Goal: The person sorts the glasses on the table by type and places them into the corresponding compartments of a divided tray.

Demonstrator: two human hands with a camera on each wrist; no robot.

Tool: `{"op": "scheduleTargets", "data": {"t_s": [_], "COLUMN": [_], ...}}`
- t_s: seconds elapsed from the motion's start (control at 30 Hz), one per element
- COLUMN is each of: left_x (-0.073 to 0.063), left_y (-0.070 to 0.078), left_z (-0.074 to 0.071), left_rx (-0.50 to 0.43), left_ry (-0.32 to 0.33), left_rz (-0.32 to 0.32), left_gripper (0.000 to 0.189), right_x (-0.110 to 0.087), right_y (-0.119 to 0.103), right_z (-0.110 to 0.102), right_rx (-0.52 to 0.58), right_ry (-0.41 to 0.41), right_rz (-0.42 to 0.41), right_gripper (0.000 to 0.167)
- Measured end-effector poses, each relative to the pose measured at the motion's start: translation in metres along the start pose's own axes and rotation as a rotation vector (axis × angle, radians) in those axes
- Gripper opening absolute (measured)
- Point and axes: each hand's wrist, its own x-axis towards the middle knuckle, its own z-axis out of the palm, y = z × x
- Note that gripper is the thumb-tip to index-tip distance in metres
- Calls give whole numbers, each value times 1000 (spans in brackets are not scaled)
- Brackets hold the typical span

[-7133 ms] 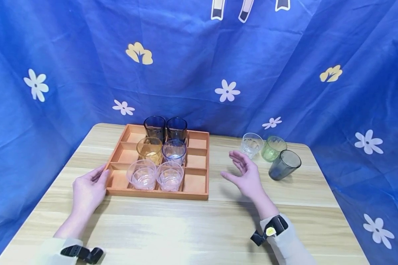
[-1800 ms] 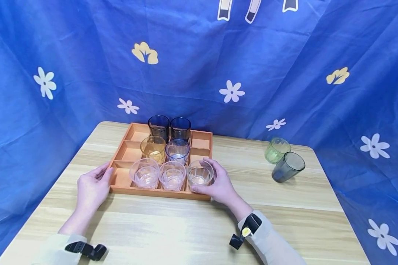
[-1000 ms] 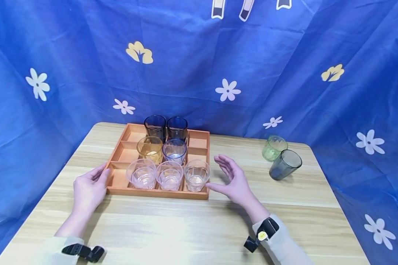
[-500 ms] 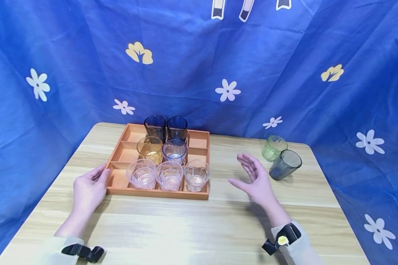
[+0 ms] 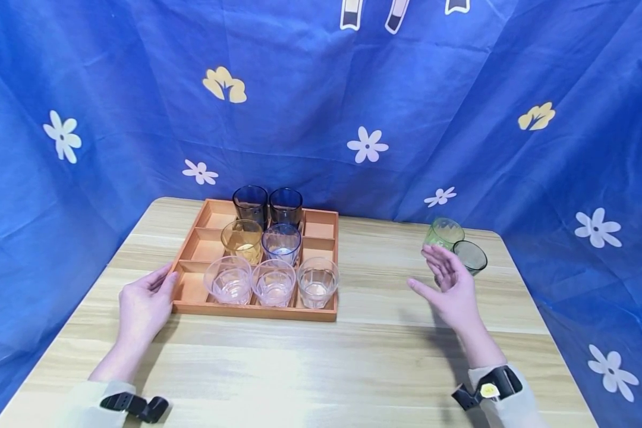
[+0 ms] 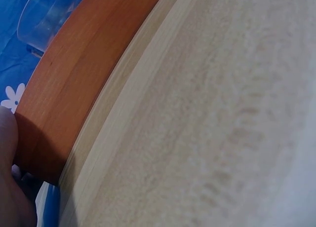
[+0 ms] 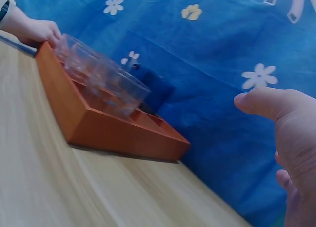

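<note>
My left hand grips the left side of a wooden divided tray near its front corner. Two dark glasses stand in the tray's back row. An amber glass and a blue-tinted glass fill the middle row's centre. Two pale pink glasses and one clear glass line the front row. My right hand, fingers spread and holding nothing, hovers right of the tray. It partly hides a grey glass beside a green glass.
A light wood table lies under everything. Behind it hangs a blue cloth with flower prints, close to the tray's back edge. Compartments along the tray's left column and the right column's back and middle hold no glass.
The clear glass has gone from the table's right into the tray's front right compartment. My right hand has let go of it and moved right, towards the grey glass. My left hand stays put.
</note>
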Motion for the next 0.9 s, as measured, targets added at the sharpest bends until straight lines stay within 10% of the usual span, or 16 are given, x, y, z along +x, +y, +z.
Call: {"op": "scheduleTargets", "data": {"t_s": [0.53,0.9], "left_x": [1,1], "left_y": [-1,-4], "left_z": [2,2], "left_rx": [-16,-16], "left_ry": [1,16], "left_rz": [-12,2], "left_gripper": [34,33], "right_x": [4,3], "right_y": [-24,9], "right_z": [-73,-104], "right_rx": [-23,-213], "right_ry": [308,369], "right_rz": [-16,279], "right_gripper": [80,90]}}
